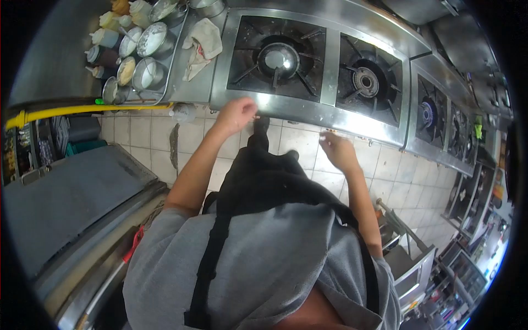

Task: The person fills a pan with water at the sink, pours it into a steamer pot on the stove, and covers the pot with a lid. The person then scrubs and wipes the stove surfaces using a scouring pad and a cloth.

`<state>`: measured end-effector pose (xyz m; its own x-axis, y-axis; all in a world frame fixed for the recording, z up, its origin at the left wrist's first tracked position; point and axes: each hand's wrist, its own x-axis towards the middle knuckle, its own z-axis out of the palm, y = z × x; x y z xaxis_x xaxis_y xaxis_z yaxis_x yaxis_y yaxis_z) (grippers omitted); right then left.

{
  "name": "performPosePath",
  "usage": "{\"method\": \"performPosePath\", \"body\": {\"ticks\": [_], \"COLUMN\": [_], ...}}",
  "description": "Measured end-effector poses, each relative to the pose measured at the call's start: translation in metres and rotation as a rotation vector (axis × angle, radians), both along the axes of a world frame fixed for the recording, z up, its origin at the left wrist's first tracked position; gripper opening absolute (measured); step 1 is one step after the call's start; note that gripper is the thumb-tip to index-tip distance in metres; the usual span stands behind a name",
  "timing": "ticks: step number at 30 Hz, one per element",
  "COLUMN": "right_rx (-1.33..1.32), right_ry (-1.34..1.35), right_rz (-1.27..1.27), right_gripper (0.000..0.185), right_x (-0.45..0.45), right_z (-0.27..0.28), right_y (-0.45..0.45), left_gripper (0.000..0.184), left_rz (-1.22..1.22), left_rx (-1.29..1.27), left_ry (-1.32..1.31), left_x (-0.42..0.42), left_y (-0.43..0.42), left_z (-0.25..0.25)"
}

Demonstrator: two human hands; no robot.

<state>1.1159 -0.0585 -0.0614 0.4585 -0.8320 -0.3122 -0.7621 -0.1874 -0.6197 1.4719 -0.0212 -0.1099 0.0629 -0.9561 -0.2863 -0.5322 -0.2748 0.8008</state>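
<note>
My left hand (236, 114) is at the front edge of the stove (308, 113), below the left burner (278, 59). Its fingers are curled together, and what they hold, if anything, is too small to tell. Further right, my right hand (339, 151) hangs over the floor just in front of the stove. Its fingers are bent in, with a small pale spot at the tips that I cannot make out. A second burner (366, 82) lies beyond it. Neither hand touches the burners.
A tray of metal containers (152, 39) and squeeze bottles (104, 37) stands at the upper left, beside a crumpled cloth (204, 41). A yellow pipe (71, 111) runs along the counter's edge. Lower left is a grey lid (71, 192). At the right, a burner (428, 111) shows a bluish glow.
</note>
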Motion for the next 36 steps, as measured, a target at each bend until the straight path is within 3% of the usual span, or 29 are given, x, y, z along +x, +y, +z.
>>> {"method": "performPosePath", "body": {"ticks": [7,9,10,12,15,18,19,20,23,25,27,30,36], "right_rx": [-0.037,0.068,0.163,0.251,0.460,0.447,0.424,0.396,0.351,0.298,0.243,0.158,0.262], "right_ry": [-0.060,-0.155,-0.225,-0.248,-0.376,-0.197,-0.070,-0.002,0.095,0.103,0.078,0.047,0.003], "right_rz": [0.013,-0.044,-0.098,-0.130,-0.165,-0.084,-0.041,-0.012,0.040,0.056,0.075,0.020,-0.079], "right_gripper": [0.025,0.025,0.026,0.025,0.023,0.025,0.025,0.025,0.025,0.025,0.026,0.027,0.028], "right_x": [0.086,0.100,0.103,0.109,0.104,0.098,0.095,0.090,0.069,0.052,0.036,0.027,0.018], "right_z": [0.015,0.018,0.011,0.008,-0.018,-0.029,-0.038,-0.044,-0.068,-0.088,-0.105,-0.109,-0.096], "right_y": [-0.076,-0.086,-0.088,-0.084,-0.059,-0.031,-0.020,-0.011,0.013,0.027,0.034,0.046,0.078], "left_gripper": [0.030,0.033,0.037,0.031,0.034,0.032,0.031,0.030,0.030,0.029,0.029,0.027,0.025], "left_rz": [0.024,-0.009,-0.067,-0.268,-0.423,-0.431,-0.427,-0.419,-0.261,-0.052,0.043,0.120,0.180], "left_rx": [0.033,0.112,0.278,0.488,0.575,0.579,0.451,0.325,0.429,0.590,0.539,0.527,0.371], "left_ry": [-0.220,0.025,0.280,0.450,0.537,0.469,0.333,0.197,0.165,0.299,0.314,0.274,0.377], "left_x": [0.048,0.056,0.053,0.039,0.012,-0.004,-0.006,-0.008,-0.007,-0.003,0.001,0.000,-0.020], "left_y": [-0.079,-0.086,-0.086,-0.074,-0.042,-0.014,-0.002,0.010,0.039,0.064,0.085,0.116,0.122], "left_z": [0.014,-0.007,-0.001,0.010,-0.010,-0.036,-0.048,-0.060,-0.091,-0.119,-0.133,-0.134,-0.109]}}
